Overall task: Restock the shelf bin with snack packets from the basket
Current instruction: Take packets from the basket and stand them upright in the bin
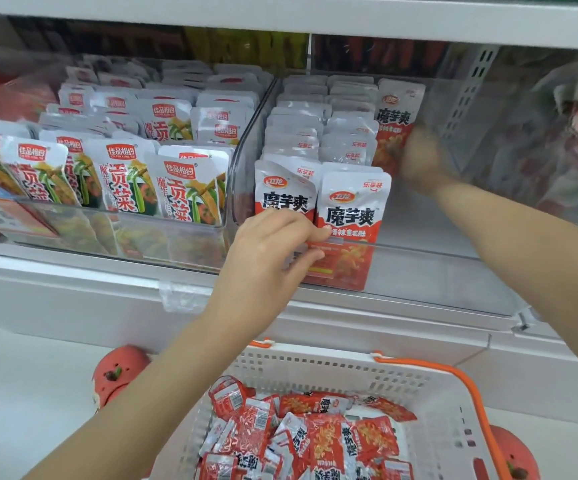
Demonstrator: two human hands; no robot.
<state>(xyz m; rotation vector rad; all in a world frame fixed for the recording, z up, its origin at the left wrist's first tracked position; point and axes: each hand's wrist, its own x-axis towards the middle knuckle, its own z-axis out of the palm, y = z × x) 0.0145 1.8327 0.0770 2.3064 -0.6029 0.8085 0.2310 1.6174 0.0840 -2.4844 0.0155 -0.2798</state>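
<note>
I see a white metal shelf unit filling most of the view, its front lip running from nine o'clock down toward four o'clock. Another white shelf board spans the top at twelve o'clock. At two o'clock a perforated white upright stands behind clear plastic. A small clear plastic tag holder hangs on the front lip near the centre. At eight o'clock pale, plain floor shows below the unit. The light is even and bright, with soft glare on the clear plastic fronts.
</note>
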